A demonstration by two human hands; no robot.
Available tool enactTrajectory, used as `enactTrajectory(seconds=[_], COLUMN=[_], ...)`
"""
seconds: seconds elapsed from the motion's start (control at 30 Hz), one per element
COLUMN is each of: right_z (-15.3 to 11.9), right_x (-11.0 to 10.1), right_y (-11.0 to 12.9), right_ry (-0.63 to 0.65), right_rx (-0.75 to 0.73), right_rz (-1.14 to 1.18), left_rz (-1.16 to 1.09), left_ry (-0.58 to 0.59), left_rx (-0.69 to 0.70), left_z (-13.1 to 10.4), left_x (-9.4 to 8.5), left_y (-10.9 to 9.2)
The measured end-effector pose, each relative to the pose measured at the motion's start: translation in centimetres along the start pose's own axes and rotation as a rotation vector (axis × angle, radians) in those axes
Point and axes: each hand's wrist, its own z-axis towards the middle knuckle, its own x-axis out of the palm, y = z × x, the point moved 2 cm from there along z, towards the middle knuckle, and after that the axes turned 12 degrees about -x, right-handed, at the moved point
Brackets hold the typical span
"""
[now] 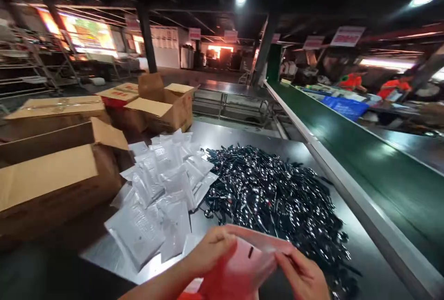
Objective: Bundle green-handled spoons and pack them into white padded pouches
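**A Plastic Bag Held Stretched Between Two Hands**

In the head view, a pale pinkish plastic bag (243, 267) is held by both hands above the near edge of the metal table (225, 134). Its left side is gripped by the left hand (218, 247), with the thumb laid on top; its right upper corner is pinched by the right hand (301, 272), between thumb and fingers. By this two-sided hold, it seems, the upper edge is pulled taut and the thin film is prevented from folding. Whether something lies inside cannot be told.

The left forearm is slanted upward and to the right from the lower border, while the right hand is turned inward, with its fingers bent.

Beyond the bag, a heap of shiny dark-handled utensils (263, 189), possibly spoons, is spread, probably so placed for easy reach. White packets (166, 175) are piled beside it, on the left, near an open cardboard box (48, 180). On the right, the table is bordered by a green conveyor belt (367, 166).
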Motion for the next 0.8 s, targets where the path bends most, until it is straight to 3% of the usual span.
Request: enactTrajectory(seconds=[0.17,0.4,0.53,0.63,0.73,0.8], right_z=[0.6,0.5,1.0,1.0,0.5,0.0], right_x=[1.9,1.1,0.6,0.5,0.7,1.3], right_y=[1.3,1.9,3.4,3.8,3.3,2.7], right_ry=[0.102,-0.013,0.116,0.176,0.122,0.033], right_rx=[-0.068,-0.154,-0.306,-0.322,-0.335,-0.346], right_rz=[0.055,0.086,0.269,0.307,0.317,0.296], left_rz=[-0.054,0.445,0.558,0.616,0.623,0.633], left_ry=[0.035,-0.068,0.133,0.233,0.227,0.135], left_rx=[0.053,0.325,0.396,0.438,0.495,0.535], left_z=[-0.9,-1.9,-3.1,-3.9,-4.3,-4.4], left_x=[-1.3,-2.6,-3.3,-3.4,-2.9,-2.3], left_y=[-0.1,-3.8,-5.8,-7.1,-7.5,-7.1])
